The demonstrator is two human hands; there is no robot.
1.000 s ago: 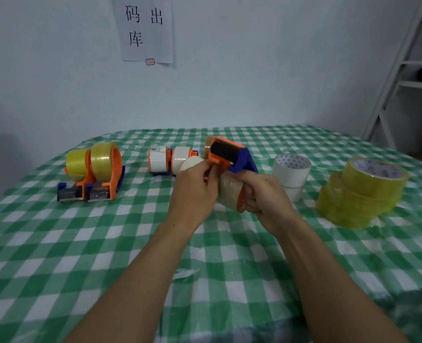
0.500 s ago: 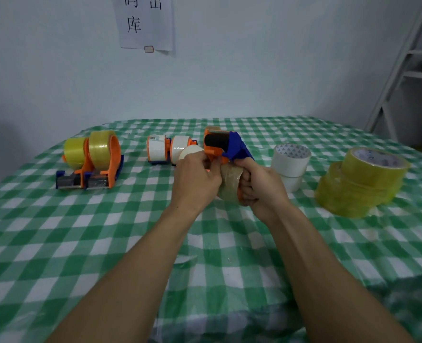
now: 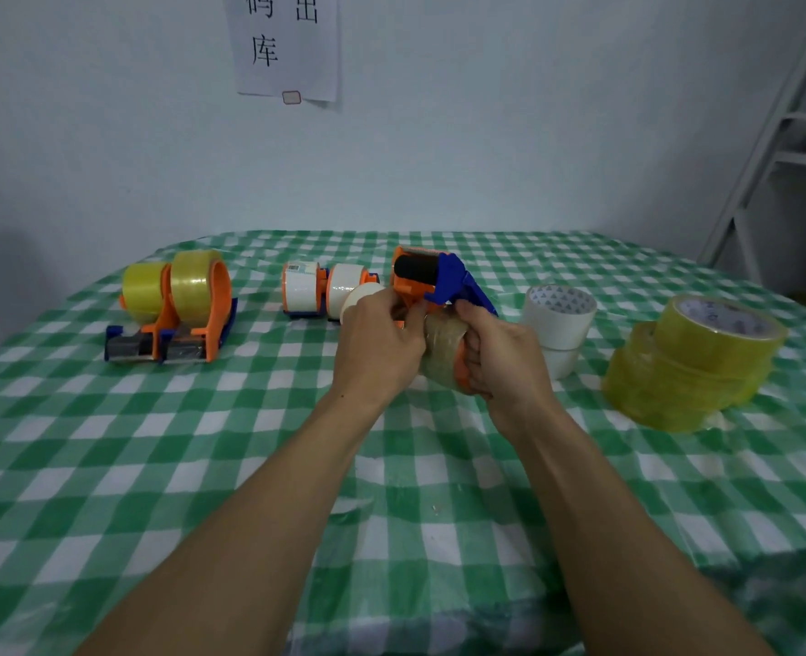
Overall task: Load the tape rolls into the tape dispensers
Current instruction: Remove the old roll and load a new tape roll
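Orange-and-blue plastic tape dispenser (image 3: 432,281), clear tape roll (image 3: 443,345) mounted, held above green-checked bench (image 3: 202,442). Left hand (image 3: 377,343) pinches its front; right hand (image 3: 505,357) grips its roll end. Risk: loose tape end resticks or mis-threads.

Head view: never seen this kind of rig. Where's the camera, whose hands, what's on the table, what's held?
No machine here: a person wears one camera on the head, looking forward and down, so the two bare forearms are theirs. The left hand and right hand both grip an orange-and-blue plastic tape dispenser carrying a clear tape roll, over a green-and-white checked tablecloth. On the cloth: two orange dispensers with yellow tape left, two orange dispensers with white tape beside them, stacked white tape rolls and stacked yellow tape rolls right.
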